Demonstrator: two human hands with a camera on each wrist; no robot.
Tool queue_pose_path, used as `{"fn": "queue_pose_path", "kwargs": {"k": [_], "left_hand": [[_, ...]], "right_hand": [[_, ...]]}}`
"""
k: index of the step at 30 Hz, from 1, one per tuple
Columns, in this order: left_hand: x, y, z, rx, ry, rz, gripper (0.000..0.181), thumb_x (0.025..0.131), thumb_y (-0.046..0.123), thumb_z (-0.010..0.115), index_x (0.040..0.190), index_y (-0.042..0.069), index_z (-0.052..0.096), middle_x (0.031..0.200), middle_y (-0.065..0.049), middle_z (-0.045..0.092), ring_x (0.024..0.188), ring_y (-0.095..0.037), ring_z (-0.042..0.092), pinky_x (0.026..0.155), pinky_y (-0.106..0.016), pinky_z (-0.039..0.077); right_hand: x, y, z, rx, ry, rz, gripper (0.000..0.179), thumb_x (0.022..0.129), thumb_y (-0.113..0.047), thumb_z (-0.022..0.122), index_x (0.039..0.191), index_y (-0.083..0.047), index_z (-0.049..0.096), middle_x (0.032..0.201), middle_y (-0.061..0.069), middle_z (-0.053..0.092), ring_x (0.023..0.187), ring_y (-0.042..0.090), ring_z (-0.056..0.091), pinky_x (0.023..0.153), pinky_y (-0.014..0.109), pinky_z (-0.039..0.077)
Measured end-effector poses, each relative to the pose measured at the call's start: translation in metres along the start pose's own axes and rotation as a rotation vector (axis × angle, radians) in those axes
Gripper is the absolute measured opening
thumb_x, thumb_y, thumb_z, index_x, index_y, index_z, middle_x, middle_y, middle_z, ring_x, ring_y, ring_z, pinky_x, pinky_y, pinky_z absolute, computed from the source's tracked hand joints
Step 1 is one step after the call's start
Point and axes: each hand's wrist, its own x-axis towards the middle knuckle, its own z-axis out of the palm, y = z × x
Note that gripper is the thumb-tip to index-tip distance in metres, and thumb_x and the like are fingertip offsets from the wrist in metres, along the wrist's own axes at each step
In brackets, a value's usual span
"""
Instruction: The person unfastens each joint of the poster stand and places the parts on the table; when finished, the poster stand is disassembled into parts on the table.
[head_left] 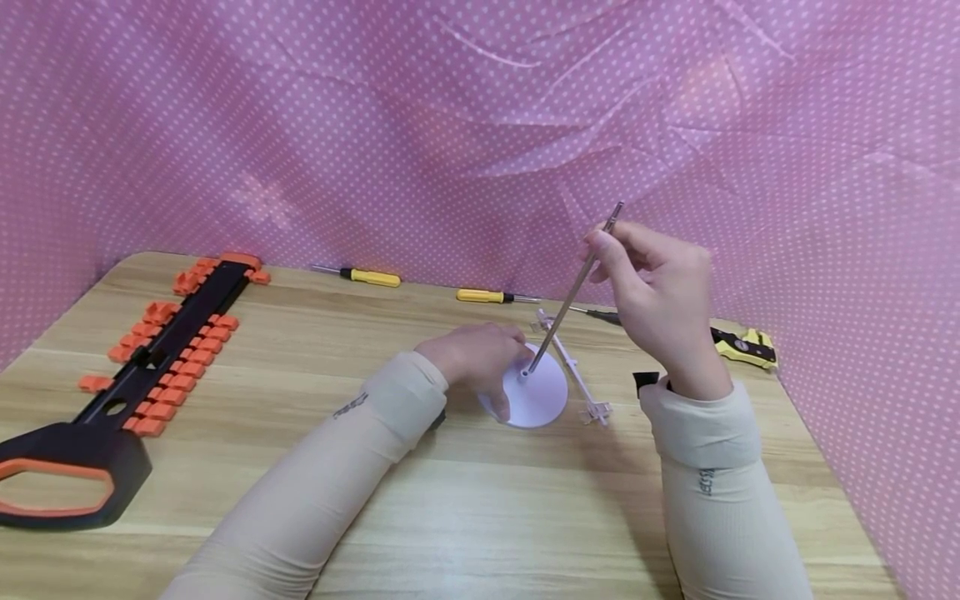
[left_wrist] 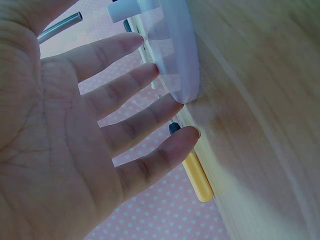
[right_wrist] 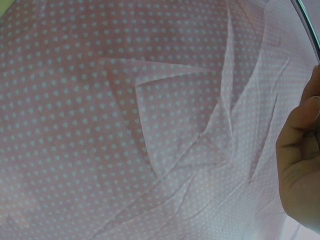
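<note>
A round white disc base [head_left: 543, 400] with a small hub at its middle stands on the wooden table. My left hand [head_left: 480, 358] rests on its left side, thumb toward the near edge. In the left wrist view, the outstretched fingers [left_wrist: 125, 127] reach to the rim of the disc [left_wrist: 182, 60]. With thumb and fingertips, my right hand [head_left: 660, 292] pinches a thin metal rod [head_left: 573, 292] near its upper end. The rod slants down to the left, its lower end at the hub. Just right of the disc lies a slim white plastic bar [head_left: 572, 364] with clip-like ends.
At the left lies a long black holder [head_left: 198, 317] with orange clips and a looped handle. Two yellow-handled screwdrivers, one left [head_left: 375, 277] and one nearer the middle [head_left: 480, 296], lie along the back edge. A yellow-and-black tool [head_left: 750, 348] sits far right, before the pink dotted cloth [head_left: 450, 125].
</note>
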Motion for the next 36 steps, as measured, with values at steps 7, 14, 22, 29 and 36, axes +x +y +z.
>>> {"fn": "queue_pose_path", "kwargs": {"k": [7, 14, 22, 29, 36], "left_hand": [[-0.002, 0.001, 0.0, -0.004, 0.005, 0.002, 0.088, 0.077, 0.039, 0.097, 0.154, 0.025, 0.057, 0.162, 0.0, 0.048, 0.146, -0.028, 0.05, 0.12, -0.047, 0.046], [-0.002, 0.002, 0.002, -0.013, 0.004, -0.006, 0.089, 0.077, 0.038, 0.097, 0.155, 0.025, 0.056, 0.163, 0.0, 0.047, 0.146, -0.028, 0.05, 0.12, -0.046, 0.046], [-0.001, 0.001, 0.005, -0.002, 0.012, -0.011, 0.092, 0.077, 0.04, 0.096, 0.156, 0.024, 0.054, 0.164, -0.001, 0.046, 0.147, -0.027, 0.048, 0.121, -0.046, 0.044], [-0.001, 0.001, 0.005, 0.0, 0.015, -0.013, 0.092, 0.077, 0.04, 0.096, 0.157, 0.024, 0.054, 0.165, -0.001, 0.045, 0.149, -0.027, 0.047, 0.122, -0.046, 0.044], [-0.001, 0.001, 0.005, 0.006, 0.02, -0.011, 0.092, 0.077, 0.041, 0.096, 0.157, 0.025, 0.054, 0.165, -0.001, 0.045, 0.148, -0.027, 0.048, 0.12, -0.046, 0.046]], "right_hand": [[-0.002, 0.002, 0.001, -0.013, -0.002, 0.009, 0.014, 0.102, -0.004, 0.07, 0.097, 0.005, 0.08, 0.084, 0.015, 0.08, 0.066, 0.0, 0.068, 0.064, 0.011, 0.054], [-0.005, 0.006, 0.002, -0.009, 0.014, 0.013, 0.016, 0.102, -0.006, 0.07, 0.097, 0.004, 0.08, 0.085, 0.016, 0.08, 0.065, 0.003, 0.069, 0.064, 0.011, 0.055], [-0.006, 0.009, 0.002, 0.01, 0.032, 0.018, 0.016, 0.102, -0.005, 0.069, 0.096, 0.006, 0.08, 0.084, 0.018, 0.079, 0.064, -0.002, 0.067, 0.063, 0.012, 0.056], [-0.005, 0.011, 0.0, -0.005, 0.071, 0.045, 0.018, 0.102, -0.008, 0.069, 0.093, 0.004, 0.08, 0.077, 0.013, 0.077, 0.062, -0.004, 0.065, 0.057, 0.013, 0.051], [-0.006, 0.012, -0.002, -0.028, 0.08, 0.086, 0.018, 0.102, -0.011, 0.071, 0.098, 0.002, 0.082, 0.08, 0.014, 0.078, 0.061, -0.004, 0.065, 0.06, 0.011, 0.053]]}}
